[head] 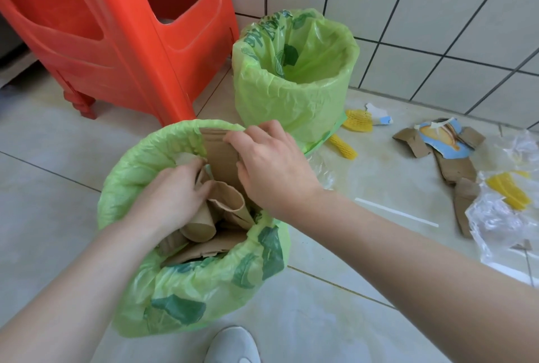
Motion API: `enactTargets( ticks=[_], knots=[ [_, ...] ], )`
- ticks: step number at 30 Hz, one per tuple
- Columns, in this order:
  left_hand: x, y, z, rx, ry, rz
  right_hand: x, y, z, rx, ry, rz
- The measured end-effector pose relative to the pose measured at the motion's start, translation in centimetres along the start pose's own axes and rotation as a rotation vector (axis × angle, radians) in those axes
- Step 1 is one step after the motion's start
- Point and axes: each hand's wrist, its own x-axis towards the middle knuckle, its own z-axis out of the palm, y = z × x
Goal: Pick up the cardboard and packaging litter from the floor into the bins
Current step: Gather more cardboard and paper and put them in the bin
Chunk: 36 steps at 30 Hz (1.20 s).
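A near bin (140, 170) lined with a green bag stands in front of me, packed with brown cardboard (221, 155) and cardboard tubes. My left hand (172, 196) reaches into it, fingers curled on a rolled cardboard piece. My right hand (268, 164) grips the upright cardboard sheet at the bin's far rim. A second green-lined bin (294, 105) stands behind, against the tiled wall; I see no litter in it. On the floor to the right lie torn cardboard scraps (455, 170), a printed blue carton piece (443, 138), yellow foam nets (357, 120) and clear plastic film (495, 216).
A red plastic stool (125, 41) stands at the left behind the near bin. The white tiled wall (437, 27) runs along the back right. A white strip (396, 212) lies on the floor tiles. My grey shoe (232, 345) shows at the bottom edge.
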Motion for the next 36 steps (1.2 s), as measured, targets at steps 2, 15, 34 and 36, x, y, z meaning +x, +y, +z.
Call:
enactTargets(
  ticks=[2,15,34,36],
  knots=[
    [-0.3,0.0,-0.1,-0.043,0.086,0.011,0.0,0.1,-0.3,0.049,0.012,-0.009],
    [-3.9,6.9,-4.1,-0.349,0.518,0.186,-4.7,3.9,-3.5,0.402,0.098,0.161],
    [-5.4,18.9,9.0,-0.243,0.077,0.487,-21.0,19.0,-1.6,0.286,0.019,0.614],
    [-4.4,19.2,10.3,-0.246,0.023,0.464,-22.1,21.3,-0.8,0.271,-0.019,0.707]
  ],
)
